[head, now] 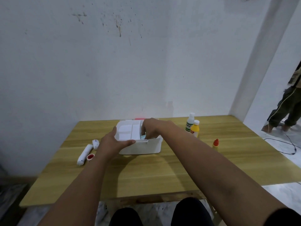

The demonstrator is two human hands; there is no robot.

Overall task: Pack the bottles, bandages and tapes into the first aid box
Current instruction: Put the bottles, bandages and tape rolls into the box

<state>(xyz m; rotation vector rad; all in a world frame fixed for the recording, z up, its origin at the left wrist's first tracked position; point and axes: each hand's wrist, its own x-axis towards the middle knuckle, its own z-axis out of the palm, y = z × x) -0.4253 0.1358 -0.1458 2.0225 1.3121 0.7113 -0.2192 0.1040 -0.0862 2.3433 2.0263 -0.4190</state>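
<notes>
The white first aid box [146, 146] stands open in the middle of the wooden table, with a white divided tray inside. My left hand [112, 142] holds the box's near left rim, thumb over the edge. My right hand [150, 128] reaches down into the box's right side, fingers curled on a pale teal item [143, 137] that is mostly hidden. A long white bandage roll [84, 154], a smaller white roll [95, 143] and a red tape roll [90, 156] lie left of the box. A white bottle [189, 122], a yellow bottle [195, 129] and a small red-capped yellow bottle [215, 144] stand to the right.
The table [146, 173] abuts a stained white wall. A pink-red object [139, 119] shows just behind the box. A person's legs [285, 110] stand at the far right on the floor, near a black cable [288, 144]. My knees show below the table's front edge.
</notes>
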